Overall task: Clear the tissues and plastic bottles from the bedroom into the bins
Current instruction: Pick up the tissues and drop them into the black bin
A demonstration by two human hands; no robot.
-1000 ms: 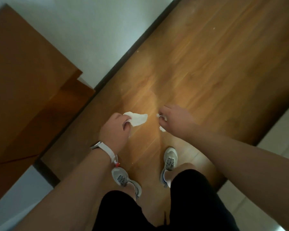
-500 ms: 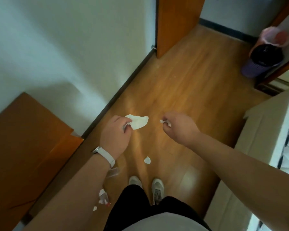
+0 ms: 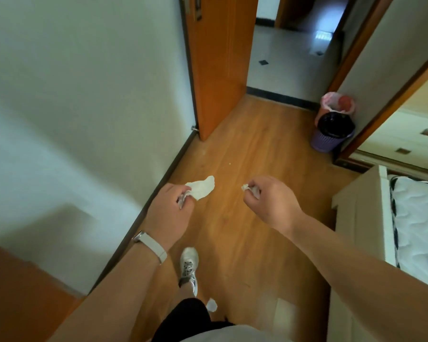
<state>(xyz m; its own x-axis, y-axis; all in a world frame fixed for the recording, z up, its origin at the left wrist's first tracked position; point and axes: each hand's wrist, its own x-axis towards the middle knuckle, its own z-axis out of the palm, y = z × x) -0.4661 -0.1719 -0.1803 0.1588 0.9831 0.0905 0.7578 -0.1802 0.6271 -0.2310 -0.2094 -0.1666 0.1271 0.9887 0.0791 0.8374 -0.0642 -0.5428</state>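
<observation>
My left hand is closed on a white tissue that sticks out past my fingers. A smaller crumpled tissue is pinched in my right hand, only its tip showing. Both hands are held out over the wooden floor. Another scrap of tissue lies on the floor near my foot. Far ahead on the right stand two bins: a purple basket bin with a black liner and, behind it, a bin with a pink liner. No plastic bottle is in sight.
A white wall runs along my left, with an orange wooden cabinet at the lower left. An open orange door leads to a tiled hallway. A bed with a white mattress lies on the right, a mirrored wardrobe beyond it.
The view has lifted from the floor at my feet to the doorway and the bins. I have stepped forward; both hands still hold their tissues.
</observation>
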